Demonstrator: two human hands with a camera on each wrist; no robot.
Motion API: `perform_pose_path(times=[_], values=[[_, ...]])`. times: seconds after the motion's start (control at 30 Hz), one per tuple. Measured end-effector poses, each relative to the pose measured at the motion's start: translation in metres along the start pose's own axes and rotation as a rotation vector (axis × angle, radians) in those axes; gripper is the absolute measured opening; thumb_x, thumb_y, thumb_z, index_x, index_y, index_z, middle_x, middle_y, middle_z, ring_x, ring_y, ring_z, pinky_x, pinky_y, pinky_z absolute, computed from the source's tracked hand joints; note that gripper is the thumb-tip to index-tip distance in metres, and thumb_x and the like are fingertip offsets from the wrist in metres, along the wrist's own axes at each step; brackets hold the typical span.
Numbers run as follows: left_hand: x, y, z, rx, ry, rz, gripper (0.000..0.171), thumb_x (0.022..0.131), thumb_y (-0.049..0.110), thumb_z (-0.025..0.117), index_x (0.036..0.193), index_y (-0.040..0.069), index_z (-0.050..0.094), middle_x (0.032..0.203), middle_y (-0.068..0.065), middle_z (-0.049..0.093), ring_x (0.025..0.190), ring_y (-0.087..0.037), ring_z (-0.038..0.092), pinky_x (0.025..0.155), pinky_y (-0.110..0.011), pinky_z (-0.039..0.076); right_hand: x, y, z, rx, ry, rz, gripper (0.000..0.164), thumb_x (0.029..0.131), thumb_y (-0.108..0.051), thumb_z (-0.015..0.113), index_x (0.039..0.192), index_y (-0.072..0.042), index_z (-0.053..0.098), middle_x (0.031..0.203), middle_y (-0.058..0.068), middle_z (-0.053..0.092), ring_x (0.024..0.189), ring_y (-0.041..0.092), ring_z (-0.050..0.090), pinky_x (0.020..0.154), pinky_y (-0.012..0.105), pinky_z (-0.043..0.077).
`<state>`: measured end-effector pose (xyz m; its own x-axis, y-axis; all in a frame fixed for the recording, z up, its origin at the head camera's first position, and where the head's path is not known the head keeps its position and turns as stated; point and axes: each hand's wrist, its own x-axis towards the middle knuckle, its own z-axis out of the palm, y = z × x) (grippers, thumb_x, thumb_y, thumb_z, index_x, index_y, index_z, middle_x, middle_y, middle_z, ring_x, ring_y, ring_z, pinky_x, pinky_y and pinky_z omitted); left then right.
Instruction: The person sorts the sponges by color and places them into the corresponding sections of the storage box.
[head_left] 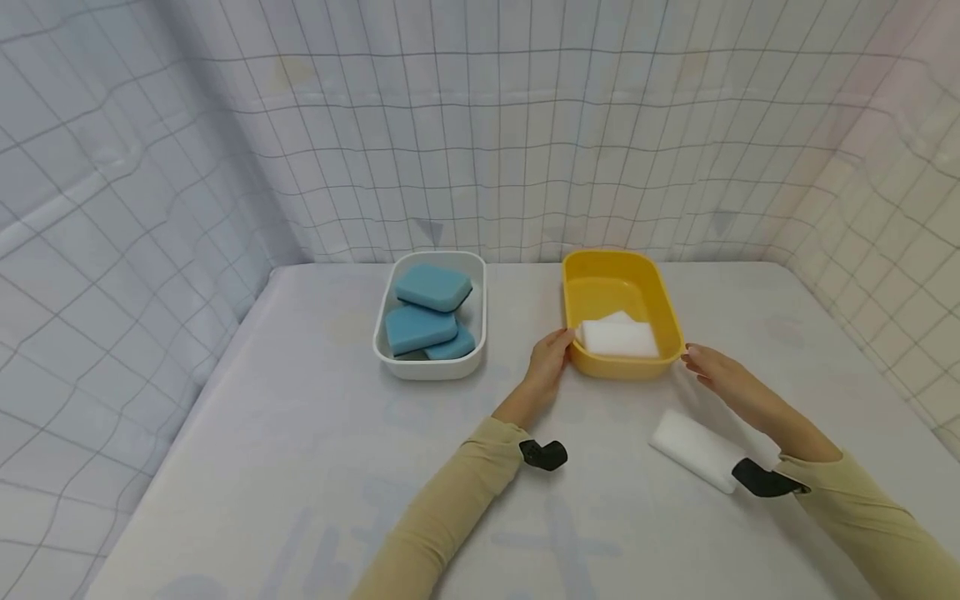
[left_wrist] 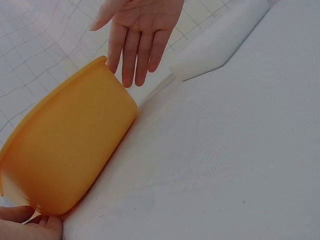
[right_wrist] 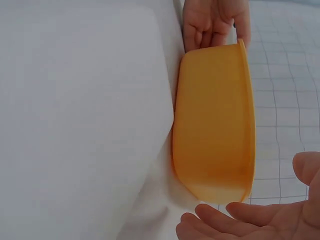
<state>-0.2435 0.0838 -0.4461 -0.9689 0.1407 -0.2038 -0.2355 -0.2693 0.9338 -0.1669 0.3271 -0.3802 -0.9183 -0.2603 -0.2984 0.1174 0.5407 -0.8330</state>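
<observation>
A yellow bin (head_left: 610,367) stands on the table, holding white sponge blocks (head_left: 621,339) at its near end. My left hand (head_left: 546,367) grips its left side near the front corner, thumb at the rim and fingers bent against the outer wall in the right wrist view. At the opposite front corner is my right hand (head_left: 723,379), its palm facing the bin (right_wrist: 215,120) and its fingers loosely extended, fingertips close by the wall. One more white block (head_left: 697,450) lies on the table beneath the right wrist, partly hidden by the black wrist camera.
A white bin (head_left: 431,369) with several blue sponges (head_left: 432,287) stands to the left of the yellow one. Behind and on both sides of the white-covered table (head_left: 300,450) hang grid-patterned curtains (head_left: 525,158).
</observation>
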Motion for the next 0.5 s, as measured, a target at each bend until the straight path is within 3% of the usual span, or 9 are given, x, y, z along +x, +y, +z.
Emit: perform_pose_path(times=[0.1, 0.2, 0.3, 0.37, 0.5], values=[[0.033, -0.033, -0.011, -0.008, -0.038, 0.057, 0.055, 0.091, 0.034, 0.058, 0.132, -0.002, 0.049, 0.132, -0.01, 0.056, 0.12, -0.013, 0.053, 0.102, -0.025, 0.045, -0.013, 0.004, 0.001, -0.043, -0.015, 0.005, 0.075, 0.102, -0.046, 0.022, 0.147, 0.01, 0.002, 0.151, 0.034, 0.01, 0.139, 0.051, 0.012, 0.112, 0.062, 0.014], [0.041, -0.041, -0.015, -0.004, -0.045, 0.054, 0.054, 0.092, 0.035, 0.056, 0.131, -0.002, 0.05, 0.13, -0.011, 0.056, 0.12, -0.015, 0.054, 0.101, -0.027, 0.046, -0.025, 0.01, 0.002, -0.066, -0.035, -0.011, 0.072, 0.102, -0.045, 0.023, 0.148, 0.008, 0.004, 0.152, 0.033, 0.012, 0.138, 0.051, 0.015, 0.11, 0.064, 0.016], [0.007, -0.005, -0.003, -0.005, -0.012, -0.015, 0.049, 0.096, 0.022, 0.048, 0.135, -0.007, 0.043, 0.14, -0.018, 0.048, 0.131, -0.025, 0.045, 0.111, -0.035, 0.037, -0.033, 0.013, 0.003, -0.087, -0.031, -0.019, 0.069, 0.102, -0.043, 0.025, 0.148, 0.006, 0.008, 0.151, 0.032, 0.016, 0.137, 0.051, 0.019, 0.108, 0.065, 0.018], [-0.012, 0.013, 0.001, -0.009, -0.011, -0.023, 0.049, 0.097, 0.02, 0.045, 0.137, -0.01, 0.039, 0.142, -0.022, 0.043, 0.134, -0.028, 0.041, 0.113, -0.037, 0.035, -0.038, 0.014, 0.004, -0.108, -0.025, -0.014, 0.069, 0.102, -0.042, 0.028, 0.148, 0.005, 0.01, 0.151, 0.032, 0.018, 0.136, 0.052, 0.02, 0.106, 0.068, 0.02], [-0.034, 0.033, 0.003, -0.021, -0.04, -0.037, 0.049, 0.098, 0.017, 0.043, 0.138, -0.011, 0.037, 0.145, -0.023, 0.04, 0.136, -0.029, 0.038, 0.114, -0.036, 0.033, -0.043, 0.016, 0.01, -0.181, 0.008, 0.032, 0.069, 0.1, -0.044, 0.032, 0.148, 0.002, 0.014, 0.151, 0.03, 0.022, 0.136, 0.053, 0.02, 0.102, 0.07, 0.023]])
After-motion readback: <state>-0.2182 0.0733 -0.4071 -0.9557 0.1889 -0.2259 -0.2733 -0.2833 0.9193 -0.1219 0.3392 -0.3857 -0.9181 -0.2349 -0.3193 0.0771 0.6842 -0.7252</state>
